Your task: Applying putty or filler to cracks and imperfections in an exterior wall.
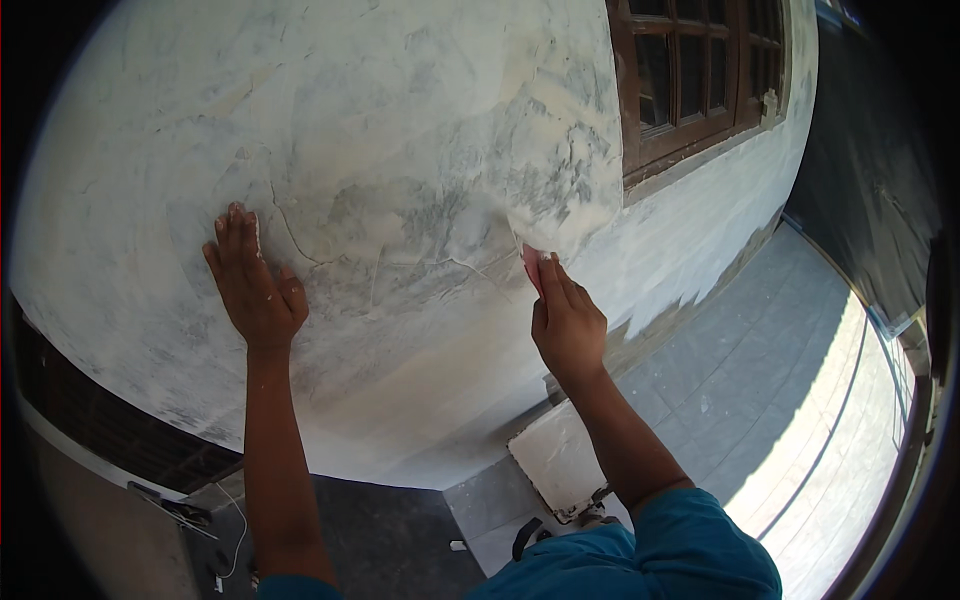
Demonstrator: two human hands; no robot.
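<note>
My left hand [250, 275] lies open against the mottled white plastered wall [400, 120], fingers up, with white flecks on it, left of a thin crack in the plaster. My right hand [565, 330] is closed on a small pink flat tool [530, 268], its tip at the wall where the cracks run sideways. Whether the tool is a scraper or a folded sheet I cannot tell. Dark grey smudges show on the plaster above it.
A brown wooden window [680, 85] is at upper right. Below are a grey tiled floor [700, 370] with a sunlit strip, a white slab [555, 455], a dark floor [380, 530] and a white cable [240, 530]. A dark panel [860, 180] stands at the right.
</note>
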